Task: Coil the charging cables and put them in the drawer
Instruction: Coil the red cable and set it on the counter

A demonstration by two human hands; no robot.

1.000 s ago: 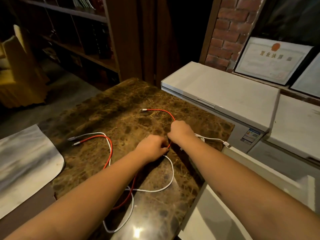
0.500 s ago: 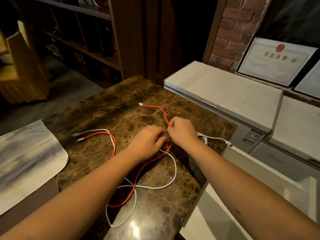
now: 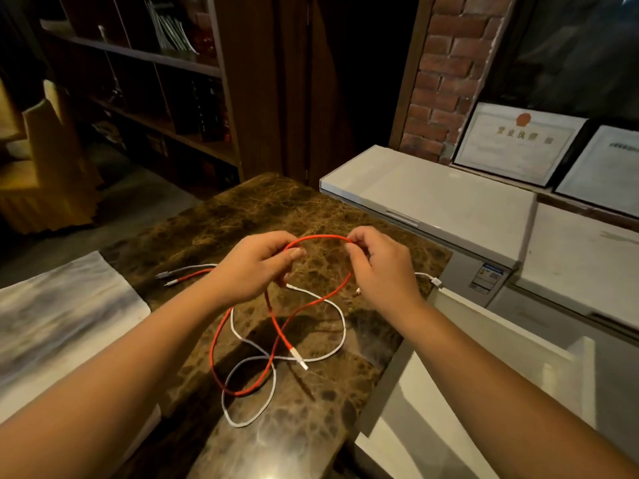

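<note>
Both grips pinch the red cable: left hand and right hand hold its arc raised.

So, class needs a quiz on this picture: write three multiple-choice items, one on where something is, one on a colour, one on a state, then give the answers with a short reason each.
1. Where does the white cable lie?
A. on the marble tabletop
B. in the drawer
C. on the bookshelf

2. What colour is the cable stretched between the hands?
A. white
B. black
C. red

3. How is the drawer?
A. shut
B. pulled open
C. taken out

Answers:
1 A, its loops rest on the brown stone.
2 C, the left hand and right hand each pinch the red cable.
3 B, its white inside shows beside the table.
</note>
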